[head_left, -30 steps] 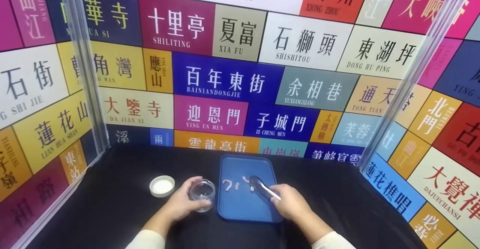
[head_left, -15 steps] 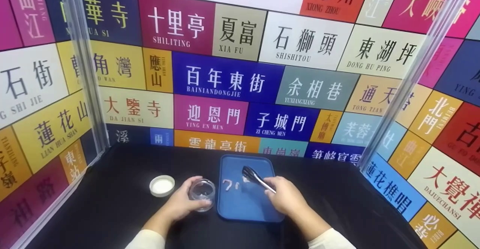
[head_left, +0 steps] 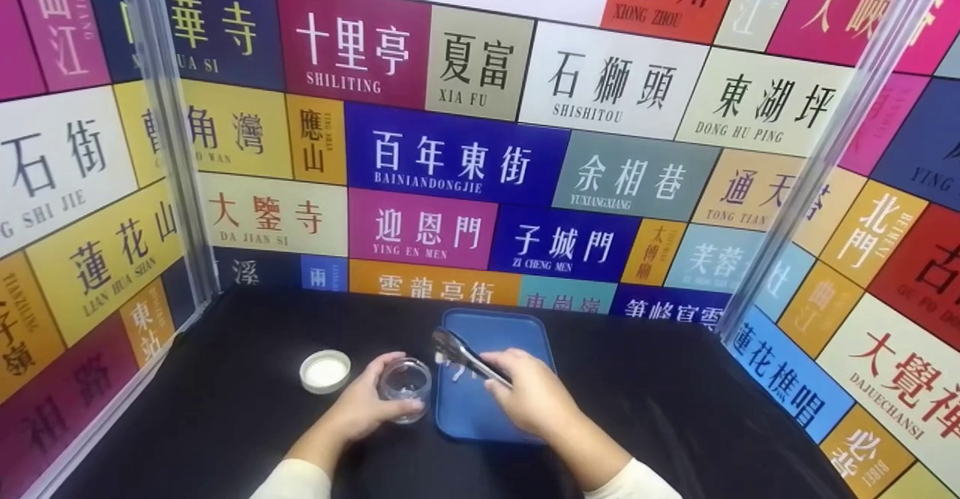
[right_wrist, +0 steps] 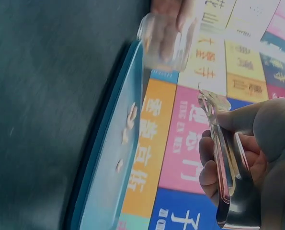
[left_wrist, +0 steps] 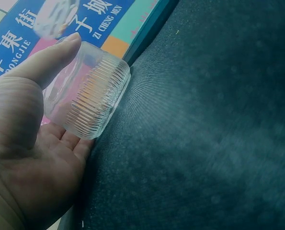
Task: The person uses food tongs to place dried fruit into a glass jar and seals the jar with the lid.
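Observation:
My left hand (head_left: 364,394) grips a clear glass jar (head_left: 405,390) at the left of a blue tray (head_left: 487,420), thumb on the near side. The ribbed lower wall of the jar (left_wrist: 96,96) shows in the left wrist view. My right hand (head_left: 529,394) holds metal tongs (head_left: 469,355) between thumb and fingers, tips above the tray's left edge near the jar. A small pale bit shows at the tips in the head view; how it is held is unclear. Several small pinkish-white pieces (right_wrist: 131,115) lie on the tray, partly hidden by the tongs in the head view.
A white round lid (head_left: 325,371) lies left of the jar on the black tablecloth (head_left: 255,379). Behind the table rises a wall (head_left: 450,154) of coloured panels with lettering. Clear upright posts (head_left: 176,154) stand at its corners.
My right hand has carried the tongs leftward across the tray, from the pieces near its middle to its left edge. A curved piece near the middle no longer shows. The left hand and jar stay put.

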A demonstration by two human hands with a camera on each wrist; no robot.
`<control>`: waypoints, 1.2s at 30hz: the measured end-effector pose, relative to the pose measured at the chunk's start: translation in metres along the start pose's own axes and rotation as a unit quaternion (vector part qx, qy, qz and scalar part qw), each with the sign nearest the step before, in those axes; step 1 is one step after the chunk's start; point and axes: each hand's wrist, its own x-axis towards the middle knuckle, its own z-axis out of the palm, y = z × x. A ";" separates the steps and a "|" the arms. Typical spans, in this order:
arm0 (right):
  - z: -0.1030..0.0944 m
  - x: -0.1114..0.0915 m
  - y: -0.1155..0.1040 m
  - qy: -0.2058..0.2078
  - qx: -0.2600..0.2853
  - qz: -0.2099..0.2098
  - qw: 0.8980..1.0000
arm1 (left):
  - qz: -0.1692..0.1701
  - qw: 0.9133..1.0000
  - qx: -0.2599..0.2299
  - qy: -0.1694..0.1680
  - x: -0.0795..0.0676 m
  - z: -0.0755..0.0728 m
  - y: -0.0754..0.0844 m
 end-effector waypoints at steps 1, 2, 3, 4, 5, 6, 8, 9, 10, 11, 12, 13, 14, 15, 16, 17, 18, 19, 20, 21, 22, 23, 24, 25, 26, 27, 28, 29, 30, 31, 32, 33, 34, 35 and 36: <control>0.001 0.001 -0.004 -0.001 0.001 -0.004 1.000 | 0.001 1.000 0.001 0.001 0.000 0.000 0.000; 0.003 0.001 -0.007 -0.001 0.002 -0.009 1.000 | 0.002 1.000 0.001 0.000 0.000 0.000 0.000; 0.005 0.002 -0.010 -0.003 0.003 -0.013 1.000 | 0.002 1.000 0.001 0.000 0.001 0.000 0.000; 0.007 0.003 -0.012 -0.004 0.004 -0.017 1.000 | 0.001 1.000 0.001 0.000 0.001 0.000 -0.001; 0.008 0.003 -0.015 -0.006 0.003 -0.021 1.000 | 0.004 1.000 0.004 0.001 0.001 0.000 -0.001; 0.010 0.003 -0.017 -0.007 0.004 -0.025 1.000 | 0.003 1.000 0.005 0.001 0.002 0.000 -0.002; 0.012 0.003 -0.021 -0.010 0.006 -0.030 0.999 | 0.002 1.000 0.011 0.001 0.002 0.001 -0.002; 0.013 0.003 -0.022 -0.011 0.007 -0.031 0.999 | 0.002 1.000 0.012 0.002 0.003 0.001 -0.002; 0.014 0.003 -0.023 -0.011 0.008 -0.033 0.999 | 0.003 1.000 0.014 0.003 0.003 0.001 -0.003; 0.014 0.003 -0.025 -0.012 0.008 -0.033 0.999 | 0.003 1.000 0.014 0.003 0.003 0.001 -0.003; 0.015 0.003 -0.025 -0.011 0.009 -0.034 0.999 | 0.000 1.000 0.011 0.002 0.003 0.001 -0.003; 0.015 0.003 -0.026 -0.011 0.009 -0.035 0.999 | 0.001 1.000 0.011 0.002 0.003 0.001 -0.002; 0.015 0.003 -0.026 -0.011 0.008 -0.036 0.999 | 0.000 1.000 0.010 0.001 0.003 0.001 -0.002; 0.015 0.003 -0.027 -0.010 0.008 -0.038 0.999 | -0.001 1.000 0.010 0.001 0.003 0.001 -0.001; 0.015 0.003 -0.027 -0.010 0.008 -0.038 0.999 | -0.002 1.000 0.010 0.001 0.003 0.001 -0.001; 0.015 0.003 -0.028 -0.011 0.008 -0.039 0.999 | -0.003 1.000 0.010 0.001 0.003 0.001 -0.001; 0.016 0.003 -0.028 -0.012 0.009 -0.039 0.999 | -0.003 1.000 0.010 0.002 0.002 0.001 -0.001; 0.016 0.004 -0.028 -0.013 0.009 -0.039 0.999 | -0.004 1.000 0.010 0.002 0.002 0.001 -0.001; 0.017 0.004 -0.028 -0.014 0.010 -0.039 0.999 | -0.004 1.000 0.008 0.003 0.002 0.001 -0.001; 0.017 0.004 -0.028 -0.016 0.010 -0.040 0.999 | -0.004 1.000 0.007 0.003 0.002 0.000 -0.001; 0.018 0.004 -0.028 -0.017 0.011 -0.039 0.999 | -0.003 1.000 0.005 0.003 0.001 0.001 -0.002; 0.018 0.004 -0.027 -0.018 0.011 -0.040 0.999 | -0.002 1.000 0.003 0.003 0.001 0.001 -0.001; 0.019 0.004 -0.027 -0.018 0.011 -0.040 0.999 | -0.001 1.000 0.002 0.004 0.001 0.000 -0.002; 0.019 0.004 -0.027 -0.018 0.011 -0.041 0.999 | 0.000 1.000 0.001 0.003 0.001 0.000 -0.002; 0.019 0.004 -0.027 -0.018 0.011 -0.041 0.999 | 0.002 1.000 0.001 0.004 0.001 0.000 -0.002; 0.019 0.004 -0.027 -0.018 0.011 -0.040 0.999 | 0.004 1.000 0.001 0.003 0.001 0.000 -0.002; 0.019 0.004 -0.026 -0.018 0.012 -0.039 0.999 | 0.005 1.000 0.001 0.002 0.001 0.000 -0.002; 0.020 0.005 -0.026 -0.018 0.012 -0.038 0.999 | 0.005 1.000 0.000 0.001 0.000 -0.001 -0.001; 0.020 0.004 -0.026 -0.019 0.012 -0.037 0.999 | 0.006 1.000 0.000 0.001 0.001 -0.001 -0.002; 0.020 0.004 -0.026 -0.020 0.012 -0.035 0.999 | 0.006 1.000 -0.001 0.001 0.001 -0.001 -0.002; 0.020 0.004 -0.026 -0.021 0.012 -0.034 0.999 | 0.006 1.000 -0.001 0.002 0.001 -0.001 -0.002; 0.020 0.004 -0.026 -0.021 0.012 -0.032 0.999 | 0.005 1.000 -0.001 0.001 0.001 -0.001 -0.002; 0.020 0.004 -0.026 -0.021 0.012 -0.031 0.999 | 0.005 1.000 -0.002 0.003 0.000 -0.001 -0.002; 0.019 0.004 -0.027 -0.022 0.013 -0.031 0.999 | 0.005 1.000 -0.002 0.004 0.000 0.000 -0.002; 0.019 0.004 -0.027 -0.022 0.014 -0.029 0.999 | 0.005 1.000 -0.004 0.004 0.000 0.000 -0.002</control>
